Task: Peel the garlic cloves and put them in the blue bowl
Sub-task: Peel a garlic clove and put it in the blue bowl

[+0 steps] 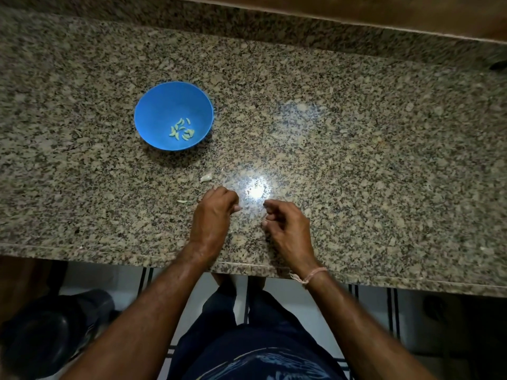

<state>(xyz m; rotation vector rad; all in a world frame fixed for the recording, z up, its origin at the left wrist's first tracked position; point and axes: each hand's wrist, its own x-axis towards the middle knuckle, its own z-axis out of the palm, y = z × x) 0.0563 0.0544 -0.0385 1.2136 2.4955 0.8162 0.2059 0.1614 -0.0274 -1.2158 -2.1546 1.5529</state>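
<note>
The blue bowl (145,105) stands on the granite counter, left of centre, and holds several small peeled garlic cloves (182,129). One pale garlic clove or piece of skin (206,177) lies on the counter just beyond my left hand. A thin scrap of peel (181,201) lies to that hand's left. My left hand (216,215) rests near the counter's front with its fingers curled into a fist; nothing shows in it. My right hand (286,226) sits beside it, a short gap away, with loosely curled fingers and nothing visible between thumb and forefinger.
The speckled granite counter (356,160) runs across the whole view, with a bright light reflection just beyond my hands. A raised granite ledge and a wooden edge (356,9) run along the back. A dark bin (49,333) stands on the floor at lower left.
</note>
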